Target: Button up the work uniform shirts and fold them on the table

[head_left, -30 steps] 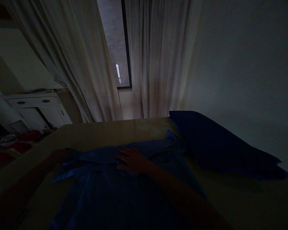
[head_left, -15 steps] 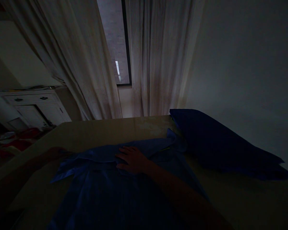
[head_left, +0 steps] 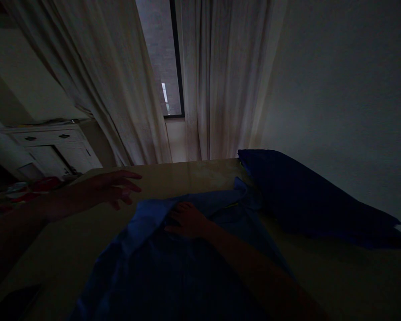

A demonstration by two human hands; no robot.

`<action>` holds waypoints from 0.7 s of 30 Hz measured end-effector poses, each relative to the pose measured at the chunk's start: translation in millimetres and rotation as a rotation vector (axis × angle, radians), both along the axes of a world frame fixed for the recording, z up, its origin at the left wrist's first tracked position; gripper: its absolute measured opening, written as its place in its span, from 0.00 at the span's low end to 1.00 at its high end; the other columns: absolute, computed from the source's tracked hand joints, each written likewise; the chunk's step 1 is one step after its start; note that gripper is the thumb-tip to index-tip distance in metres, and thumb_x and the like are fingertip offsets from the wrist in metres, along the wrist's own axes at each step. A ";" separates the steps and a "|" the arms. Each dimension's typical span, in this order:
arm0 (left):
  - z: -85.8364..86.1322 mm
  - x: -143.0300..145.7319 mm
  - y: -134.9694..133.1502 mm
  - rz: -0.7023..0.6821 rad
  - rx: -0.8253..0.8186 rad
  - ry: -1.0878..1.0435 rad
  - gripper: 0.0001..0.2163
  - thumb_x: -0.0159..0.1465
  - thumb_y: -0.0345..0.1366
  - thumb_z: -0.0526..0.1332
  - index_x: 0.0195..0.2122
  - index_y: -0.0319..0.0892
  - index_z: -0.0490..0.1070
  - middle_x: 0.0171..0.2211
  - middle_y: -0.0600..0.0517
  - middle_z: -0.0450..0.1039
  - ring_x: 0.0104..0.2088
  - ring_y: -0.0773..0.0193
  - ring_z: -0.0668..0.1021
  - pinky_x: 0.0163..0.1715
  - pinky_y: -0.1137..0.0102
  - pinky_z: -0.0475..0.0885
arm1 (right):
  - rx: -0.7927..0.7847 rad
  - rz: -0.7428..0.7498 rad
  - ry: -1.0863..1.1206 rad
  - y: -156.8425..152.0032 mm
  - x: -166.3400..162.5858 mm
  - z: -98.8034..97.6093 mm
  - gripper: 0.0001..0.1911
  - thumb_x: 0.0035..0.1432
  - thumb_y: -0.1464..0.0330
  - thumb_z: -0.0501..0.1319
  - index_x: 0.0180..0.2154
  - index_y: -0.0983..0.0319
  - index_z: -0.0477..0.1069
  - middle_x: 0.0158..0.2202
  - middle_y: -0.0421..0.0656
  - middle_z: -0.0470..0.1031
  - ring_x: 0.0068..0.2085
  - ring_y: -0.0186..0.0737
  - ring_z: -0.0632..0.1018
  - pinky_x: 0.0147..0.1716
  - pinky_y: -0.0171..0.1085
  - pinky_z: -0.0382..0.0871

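A blue garment (head_left: 183,267) lies on the tan table, its far edge folded over and its left part creased toward the middle. My right hand (head_left: 187,220) rests on the garment near the far edge, fingers spread and lightly bent on the cloth, beside the fold. The fingertips are partly lost in shadow. My left hand (head_left: 113,187) hovers over the table, left of the garment and apart from it, with fingers extended and nothing in them.
A dark blue folded cloth (head_left: 307,200) lies at the right of the table (head_left: 173,176). At the lower left is a dark flat object (head_left: 15,303). Beyond stand curtains (head_left: 227,80), a window, and a white cabinet (head_left: 56,145) with red items nearby.
My left hand has moved up and inward, away from the garment's left corner. That left part now lies folded inward toward my right hand, which stays on the cloth.
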State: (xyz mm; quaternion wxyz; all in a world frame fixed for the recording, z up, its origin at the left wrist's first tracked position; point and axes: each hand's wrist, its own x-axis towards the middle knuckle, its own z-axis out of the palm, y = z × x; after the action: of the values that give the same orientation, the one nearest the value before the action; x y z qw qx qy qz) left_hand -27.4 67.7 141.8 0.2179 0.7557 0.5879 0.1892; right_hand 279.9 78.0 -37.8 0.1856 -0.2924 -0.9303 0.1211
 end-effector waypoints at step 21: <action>-178.3 90.4 -15.5 -0.085 0.399 0.402 0.29 0.71 0.49 0.46 0.72 0.48 0.49 0.72 0.47 0.50 0.70 0.51 0.58 0.68 0.51 0.51 | -0.043 -0.530 0.533 39.0 57.8 60.7 0.16 0.69 0.66 0.49 0.54 0.60 0.68 0.49 0.47 0.78 0.48 0.41 0.78 0.49 0.40 0.71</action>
State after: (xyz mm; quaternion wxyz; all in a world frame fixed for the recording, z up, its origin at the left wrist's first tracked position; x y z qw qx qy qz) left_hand 63.0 52.2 -36.5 -0.0480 0.8300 0.5383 0.1382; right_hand 337.8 117.0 22.9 0.4400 -0.4848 -0.7387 0.1605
